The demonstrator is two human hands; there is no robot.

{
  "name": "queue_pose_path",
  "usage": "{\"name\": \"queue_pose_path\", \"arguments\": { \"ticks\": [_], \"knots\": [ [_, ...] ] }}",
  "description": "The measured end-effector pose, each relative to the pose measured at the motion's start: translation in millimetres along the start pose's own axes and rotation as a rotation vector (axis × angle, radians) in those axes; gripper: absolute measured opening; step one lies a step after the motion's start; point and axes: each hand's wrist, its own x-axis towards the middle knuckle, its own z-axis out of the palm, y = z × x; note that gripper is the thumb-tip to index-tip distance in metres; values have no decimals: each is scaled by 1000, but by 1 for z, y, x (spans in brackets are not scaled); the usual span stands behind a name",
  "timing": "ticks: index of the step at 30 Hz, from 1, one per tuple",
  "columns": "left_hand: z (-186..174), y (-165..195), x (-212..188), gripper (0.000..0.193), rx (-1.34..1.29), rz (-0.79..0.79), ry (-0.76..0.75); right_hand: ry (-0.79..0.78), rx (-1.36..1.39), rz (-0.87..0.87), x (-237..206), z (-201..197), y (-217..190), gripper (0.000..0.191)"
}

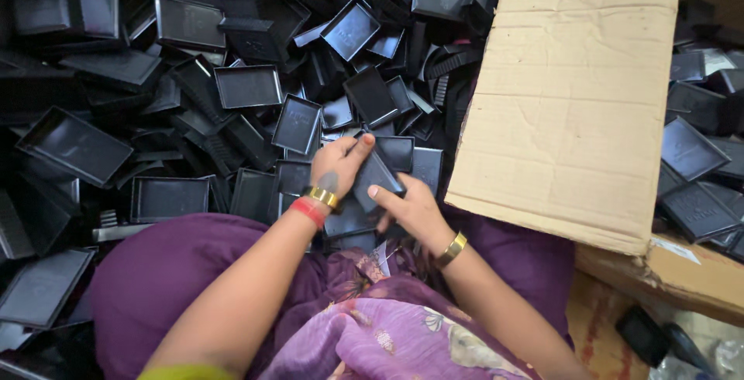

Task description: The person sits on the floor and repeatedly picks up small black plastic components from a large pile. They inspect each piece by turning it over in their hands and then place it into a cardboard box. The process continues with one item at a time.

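Head view, looking down: left of the cardboard box flap (573,93), my left hand (337,165) pinches the black plastic tray (377,175) at its top edge, while my right hand (411,209) grips its lower side, above the heaped black trays (248,85).

Soft, even light falls from above and to the right, brightest on the cardboard flap (573,93). The heap of black plastic trays (248,85) stays dim, with faint grey sheen on flat faces and detail lost in the left corners. Focus holds at the centre; the edges bend slightly and soften.
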Motion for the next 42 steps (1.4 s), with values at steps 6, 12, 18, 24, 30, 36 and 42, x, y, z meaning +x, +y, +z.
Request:
{"name": "queue_pose_path", "arguments": {
  "ticks": [6,12,18,24,30,36,42],
  "knots": [
    [-12,0,25,74,-307,-180,-55,34,212,98,-27,-9,-34,36],
    [-44,-22,27,33,741,-6,277,147,663,-746,-56,-52,-68,84],
    [-38,-12,30,25,724,-88,166,-89,416,-415,-30,2,-19,61],
    [-25,38,-4,33,-563,-48,-716,122,671,-167,-14,5,8,54],
    [-26,24,-20,33,709,61,-314,291,797,-9,5,-3,21,31],
    [22,13,-36,45,1025,-217,-570,427,699,19,21,6,31,30],
    [-25,21,-13,39,815,-250,-417,507,471,-184,24,9,35,69]
  ]
}}
